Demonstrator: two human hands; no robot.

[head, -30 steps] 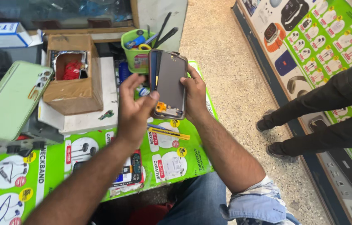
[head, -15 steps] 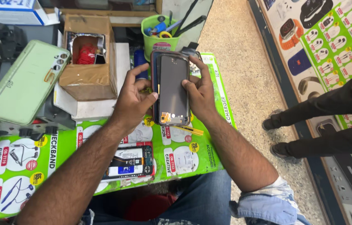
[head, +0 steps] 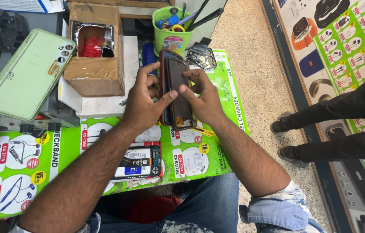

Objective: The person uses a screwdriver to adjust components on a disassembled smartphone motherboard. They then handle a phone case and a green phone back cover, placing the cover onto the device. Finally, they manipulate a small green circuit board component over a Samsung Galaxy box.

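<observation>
My left hand (head: pixel 141 103) and my right hand (head: pixel 204 99) both hold a dark phone screen panel (head: pixel 179 92) upright over the green table (head: pixel 61 159). A reddish phone frame sits against the panel's left side, partly hidden by my left fingers. My left thumb lies across the glass and my right fingers press its right edge. An opened phone with bare internals (head: pixel 137 162) lies flat on the table below my left wrist.
A brown cardboard box (head: pixel 96 51) holding red bits stands at the back, beside a pale green phone cover (head: pixel 27 73) and a green cup of tools (head: pixel 173 30). Another person's legs and shoes (head: pixel 333 125) stand on the floor at right.
The view has shifted a little. The panel is tilted more, and my left thumb has moved across its glass while my right fingers slid onto its right edge.
</observation>
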